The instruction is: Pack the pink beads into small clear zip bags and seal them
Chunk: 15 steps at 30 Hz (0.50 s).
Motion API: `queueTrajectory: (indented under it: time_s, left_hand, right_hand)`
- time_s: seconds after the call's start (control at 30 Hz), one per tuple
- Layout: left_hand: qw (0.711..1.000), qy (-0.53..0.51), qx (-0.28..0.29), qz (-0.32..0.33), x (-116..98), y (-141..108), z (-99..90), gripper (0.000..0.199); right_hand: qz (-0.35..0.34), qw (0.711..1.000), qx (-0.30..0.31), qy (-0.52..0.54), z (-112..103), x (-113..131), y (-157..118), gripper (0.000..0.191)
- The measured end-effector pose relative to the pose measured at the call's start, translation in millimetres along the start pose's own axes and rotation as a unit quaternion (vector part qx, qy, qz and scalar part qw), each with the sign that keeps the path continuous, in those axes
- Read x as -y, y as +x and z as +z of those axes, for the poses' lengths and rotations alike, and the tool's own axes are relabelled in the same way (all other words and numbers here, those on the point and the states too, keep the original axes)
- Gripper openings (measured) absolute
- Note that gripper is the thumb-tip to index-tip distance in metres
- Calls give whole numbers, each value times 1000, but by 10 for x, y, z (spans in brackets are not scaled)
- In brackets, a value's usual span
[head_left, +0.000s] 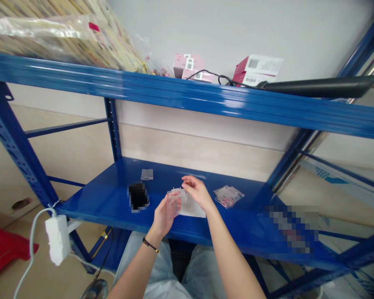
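Over the blue shelf (112,195), my left hand (166,214) holds a small clear plastic bag (173,203) between thumb and fingers. My right hand (197,191) is just right of the bag's mouth, its thumb and fingertips pinched together; whatever is between them is too small to make out. A white sheet (191,209) lies below both hands, with a few tiny pink bits near its far edge. To the right rests a pile of clear bags with pink pieces (229,196). One flat clear bag (147,174) lies at the back left.
A dark blurred object (138,196) lies left of my hands, and another blurred item (291,230) at the right. The upper shelf beam (187,93) crosses ahead, carrying boxes (258,68). A white power strip (57,239) hangs at the left corner.
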<state>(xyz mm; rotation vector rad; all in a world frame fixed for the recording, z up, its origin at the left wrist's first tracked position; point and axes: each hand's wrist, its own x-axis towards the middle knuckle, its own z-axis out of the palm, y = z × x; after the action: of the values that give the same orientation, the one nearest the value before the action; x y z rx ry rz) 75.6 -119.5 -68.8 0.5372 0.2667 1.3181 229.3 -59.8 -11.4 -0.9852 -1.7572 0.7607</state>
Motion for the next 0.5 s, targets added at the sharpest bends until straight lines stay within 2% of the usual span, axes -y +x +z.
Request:
queueTrajectory:
  time_s: [0.07,0.17,0.33,0.5]
  left_hand:
    - [1000,4,-7,0,16,11,-12,36]
    - [1000,3,-24,-1,35,20,-25,34]
    - [1000,10,-11,-3,52,12,-43,33]
    - [996,68,32,-52,68,-13,-38,37]
  right_hand:
    - [-9,999,31,38,18,194,-4,25]
    - [-21,997,76,-15,17,371,-33,21]
    - [-56,986,137,-77,-73,379,-152,31]
    - [-56,976,171,-124,-230,429,-399,11]
